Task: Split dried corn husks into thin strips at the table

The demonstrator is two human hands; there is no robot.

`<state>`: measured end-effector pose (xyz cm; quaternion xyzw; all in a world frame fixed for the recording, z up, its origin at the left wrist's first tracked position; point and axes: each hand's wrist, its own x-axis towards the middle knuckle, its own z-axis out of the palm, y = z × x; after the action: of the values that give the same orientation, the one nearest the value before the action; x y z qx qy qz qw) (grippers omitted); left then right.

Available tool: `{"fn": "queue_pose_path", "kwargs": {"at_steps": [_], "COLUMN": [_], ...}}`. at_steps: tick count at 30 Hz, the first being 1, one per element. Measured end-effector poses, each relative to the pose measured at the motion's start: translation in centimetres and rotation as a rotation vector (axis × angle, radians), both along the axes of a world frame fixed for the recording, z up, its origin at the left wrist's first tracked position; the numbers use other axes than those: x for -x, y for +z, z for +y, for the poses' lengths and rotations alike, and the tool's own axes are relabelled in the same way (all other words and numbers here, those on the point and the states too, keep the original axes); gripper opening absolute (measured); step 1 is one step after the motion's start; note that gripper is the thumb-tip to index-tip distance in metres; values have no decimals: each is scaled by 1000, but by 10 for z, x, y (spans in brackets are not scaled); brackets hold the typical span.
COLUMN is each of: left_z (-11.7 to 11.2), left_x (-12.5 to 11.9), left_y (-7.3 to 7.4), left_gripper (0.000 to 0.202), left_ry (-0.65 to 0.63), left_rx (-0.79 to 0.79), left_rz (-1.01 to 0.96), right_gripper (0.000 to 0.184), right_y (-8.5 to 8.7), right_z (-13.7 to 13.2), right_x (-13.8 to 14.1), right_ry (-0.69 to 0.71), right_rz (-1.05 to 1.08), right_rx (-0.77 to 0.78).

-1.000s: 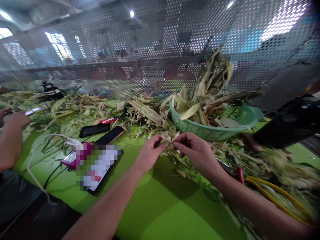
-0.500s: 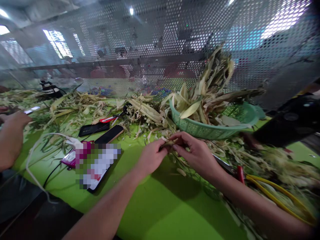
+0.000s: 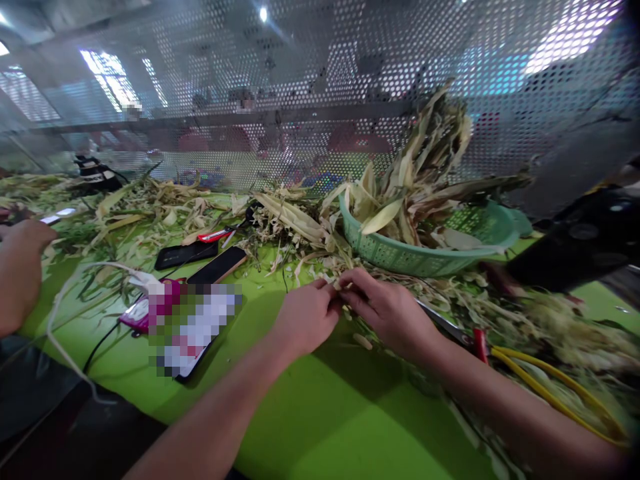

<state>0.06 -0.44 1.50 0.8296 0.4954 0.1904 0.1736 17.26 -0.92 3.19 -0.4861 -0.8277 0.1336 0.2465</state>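
My left hand point(image 3: 306, 319) and my right hand point(image 3: 390, 312) meet fingertip to fingertip over the green table, in front of a basket. Both are closed in a pinch. A small pale bit of dried husk point(image 3: 337, 285) shows between them; the fingers cover most of it. Loose corn husks point(image 3: 295, 220) lie heaped just beyond. Under my right hand a small pale scrap point(image 3: 363, 341) rests on the table. Beside my right forearm are scissors with yellow handles point(image 3: 555, 383), partly among corn silk and husk shreds.
A green plastic basket point(image 3: 400, 257) full of dry husks stands behind my right hand. On the left lie phones point(image 3: 217, 265), a pink device point(image 3: 150, 310) with a white cable, and a red cutter point(image 3: 215, 235). Another person's hand point(image 3: 23, 257) is at far left. A perforated metal screen point(image 3: 300, 80) rises behind.
My left hand has rolled inward, its back now more toward me, hiding the brownish strip that showed in its fingers. My right fingers have closed in beside it. The view has shifted slightly.
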Motion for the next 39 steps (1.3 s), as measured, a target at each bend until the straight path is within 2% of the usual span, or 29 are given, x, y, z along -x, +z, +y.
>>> {"fn": "queue_pose_path", "kwargs": {"at_steps": [6, 12, 17, 20, 26, 32, 34, 39], "left_z": [0, -1, -3, -2, 0, -1, -1, 1], "left_x": [0, 0, 0, -1, 1, 0, -1, -1], "left_y": [-6, -1, 3, 2, 2, 0, -2, -2], "left_gripper": [32, 29, 29, 31, 31, 37, 35, 27], "left_ry": [-25, -88, -174, -178, -61, -10, -9, -55], "left_rx": [-13, 58, 137, 276, 511, 796, 824, 725], "left_rz": [-58, -181, -254, -407, -785, -1111, -1161, -1147], "right_gripper": [10, 11, 10, 11, 19, 14, 15, 16], "right_y": [2, -2, -5, -2, 11, 12, 11, 8], "right_z": [-1, 6, 9, 8, 8, 8, 8, 13], "right_x": [-2, -4, -3, -4, -9, -5, -4, -8], "right_ry": [-1, -10, -47, -60, -89, -39, -38, -75], "right_rz": [84, 477, 603, 585, 393, 385, 394, 429], "right_rx": [14, 95, 60, 39, 63, 26, 14, -31]}}
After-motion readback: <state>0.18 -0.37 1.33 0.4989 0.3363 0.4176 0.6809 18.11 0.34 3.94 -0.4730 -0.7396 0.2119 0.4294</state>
